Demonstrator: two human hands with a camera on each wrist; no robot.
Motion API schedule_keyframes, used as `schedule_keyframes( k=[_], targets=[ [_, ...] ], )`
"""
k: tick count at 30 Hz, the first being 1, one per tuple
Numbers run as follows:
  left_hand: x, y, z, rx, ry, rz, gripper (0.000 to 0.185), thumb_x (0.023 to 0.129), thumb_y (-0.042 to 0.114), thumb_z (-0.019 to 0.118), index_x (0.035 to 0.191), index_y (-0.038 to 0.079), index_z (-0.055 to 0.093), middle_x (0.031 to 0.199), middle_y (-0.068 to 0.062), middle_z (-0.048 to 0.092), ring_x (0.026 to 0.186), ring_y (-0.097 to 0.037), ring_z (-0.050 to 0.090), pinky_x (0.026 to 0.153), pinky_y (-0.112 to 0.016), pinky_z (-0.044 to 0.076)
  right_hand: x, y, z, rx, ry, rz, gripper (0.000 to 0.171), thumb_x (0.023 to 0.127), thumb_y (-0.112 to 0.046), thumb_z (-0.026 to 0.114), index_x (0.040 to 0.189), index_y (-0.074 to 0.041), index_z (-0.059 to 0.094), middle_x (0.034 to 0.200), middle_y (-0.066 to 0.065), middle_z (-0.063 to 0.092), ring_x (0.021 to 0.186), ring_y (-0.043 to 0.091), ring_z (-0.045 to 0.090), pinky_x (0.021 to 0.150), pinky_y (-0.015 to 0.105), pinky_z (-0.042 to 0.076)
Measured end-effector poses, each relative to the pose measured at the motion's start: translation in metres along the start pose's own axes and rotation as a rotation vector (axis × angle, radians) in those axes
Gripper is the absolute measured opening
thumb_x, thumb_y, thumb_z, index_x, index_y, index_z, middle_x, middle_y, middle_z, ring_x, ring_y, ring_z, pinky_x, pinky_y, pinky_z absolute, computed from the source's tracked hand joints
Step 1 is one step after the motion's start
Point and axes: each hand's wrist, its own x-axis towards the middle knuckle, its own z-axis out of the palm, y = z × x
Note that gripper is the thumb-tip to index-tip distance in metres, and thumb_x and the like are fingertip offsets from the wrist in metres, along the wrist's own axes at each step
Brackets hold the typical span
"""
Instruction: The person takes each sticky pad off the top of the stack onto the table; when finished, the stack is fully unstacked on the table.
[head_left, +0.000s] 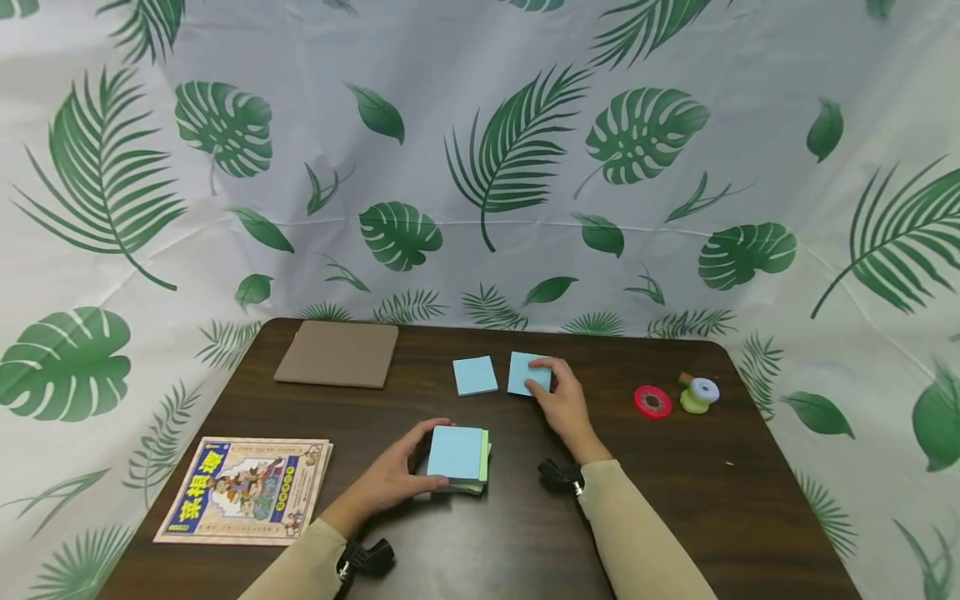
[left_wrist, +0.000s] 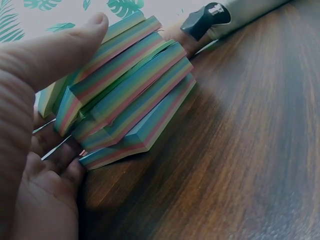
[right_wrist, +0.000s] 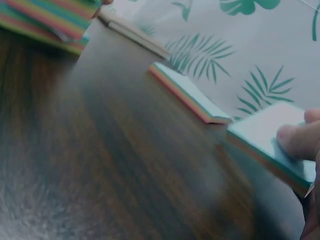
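My left hand (head_left: 390, 477) holds the left side of a stack of sticky note pads (head_left: 456, 452), blue on top with green edges showing. In the left wrist view, several striped pads (left_wrist: 135, 75) lie unevenly on one another, the thumb on one side and fingers on the other. My right hand (head_left: 564, 407) grips a blue sticky note pad (head_left: 521, 375) by its right side, the thumb over its top face. Its underside is hidden, and I cannot tell whether it touches the table. Just left of it, another blue pad (head_left: 475, 376) lies on the table.
A brown flat board or notebook (head_left: 337, 354) lies at the back left. Nearer on the left is an illustrated book (head_left: 243, 492). A red disc (head_left: 652, 402) and a small white-and-green spool-like item (head_left: 701, 395) sit at the right. A leaf-patterned cloth (head_left: 480, 167) hangs behind the dark wooden table (head_left: 675, 500).
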Motion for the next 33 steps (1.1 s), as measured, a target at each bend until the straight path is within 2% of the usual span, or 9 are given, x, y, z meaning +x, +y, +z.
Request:
schedule_keyframes(
  k=[3,5,8,11,13,19,22,26,33],
  targets=[
    [0.001,0.0,0.001,-0.009,-0.002,0.013,0.091,0.091,0.014,0.09,0.166,0.008,0.039,0.167,-0.012,0.049,0.138,-0.016,0.053,0.109,-0.018,0.044,-0.002,-0.002,-0.001,-0.087,-0.037,0.007,0.038,0.104,-0.015,0.077,0.14,-0.022,0.068,0.137,0.006,0.066,0.123,0.031,0.064,0.106,0.054,0.051],
    [0.0,0.0,0.001,-0.012,0.001,0.01,0.091,0.091,0.015,0.09,0.166,0.008,0.039,0.166,-0.012,0.05,0.135,-0.012,0.054,0.108,-0.018,0.045,-0.004,-0.004,0.0,-0.106,-0.082,0.027,0.043,0.106,-0.015,0.071,0.148,-0.022,0.064,0.15,0.007,0.06,0.146,0.036,0.053,0.119,0.064,0.042],
    [0.0,0.0,0.001,-0.022,-0.001,0.01,0.091,0.091,0.014,0.09,0.167,0.008,0.038,0.165,-0.013,0.05,0.134,-0.01,0.055,0.107,-0.019,0.046,-0.006,-0.006,0.002,-0.141,-0.146,0.055,0.049,0.108,-0.017,0.063,0.156,-0.024,0.056,0.161,0.007,0.051,0.157,0.042,0.04,0.123,0.072,0.032],
    [-0.001,0.0,0.001,-0.027,-0.005,0.011,0.091,0.092,0.014,0.089,0.167,0.008,0.038,0.164,-0.013,0.05,0.132,-0.011,0.056,0.107,-0.02,0.047,-0.006,-0.008,0.003,-0.205,-0.192,0.03,0.055,0.107,-0.017,0.061,0.161,-0.024,0.053,0.165,0.008,0.049,0.16,0.043,0.036,0.125,0.073,0.024],
    [-0.001,0.001,0.001,-0.025,-0.009,0.008,0.091,0.092,0.014,0.089,0.167,0.008,0.038,0.164,-0.013,0.05,0.132,-0.011,0.057,0.107,-0.02,0.047,-0.006,-0.008,0.003,-0.249,-0.21,-0.016,0.056,0.107,-0.015,0.062,0.162,-0.023,0.053,0.164,0.011,0.051,0.158,0.042,0.04,0.125,0.072,0.022],
    [0.0,0.001,0.001,-0.004,-0.012,-0.004,0.092,0.092,0.016,0.09,0.167,0.009,0.038,0.166,-0.012,0.049,0.137,-0.017,0.054,0.108,-0.019,0.046,-0.007,-0.001,0.005,-0.424,-0.253,-0.14,0.061,0.108,-0.021,0.071,0.164,-0.031,0.051,0.163,0.011,0.056,0.152,0.039,0.05,0.12,0.069,0.029],
    [0.0,-0.001,0.002,0.004,-0.012,-0.006,0.092,0.092,0.017,0.089,0.167,0.01,0.038,0.166,-0.011,0.048,0.14,-0.02,0.053,0.109,-0.018,0.045,-0.007,0.002,0.008,-0.465,-0.251,-0.136,0.061,0.106,-0.027,0.074,0.162,-0.033,0.05,0.162,0.006,0.058,0.151,0.036,0.051,0.12,0.066,0.031],
    [0.0,-0.002,0.002,0.029,-0.005,-0.008,0.091,0.092,0.019,0.09,0.167,0.011,0.038,0.166,-0.01,0.05,0.139,-0.022,0.053,0.109,-0.018,0.044,-0.007,0.0,0.01,-0.46,-0.223,-0.105,0.058,0.105,-0.03,0.076,0.157,-0.026,0.052,0.157,0.008,0.061,0.147,0.036,0.054,0.121,0.065,0.031],
    [0.001,-0.002,0.001,0.02,-0.004,-0.006,0.091,0.092,0.018,0.09,0.167,0.011,0.038,0.165,-0.01,0.05,0.137,-0.026,0.054,0.108,-0.02,0.046,-0.008,-0.007,0.012,-0.54,-0.219,-0.123,0.054,0.108,-0.031,0.07,0.159,-0.022,0.056,0.156,0.011,0.061,0.146,0.037,0.054,0.119,0.067,0.036]
  ],
)
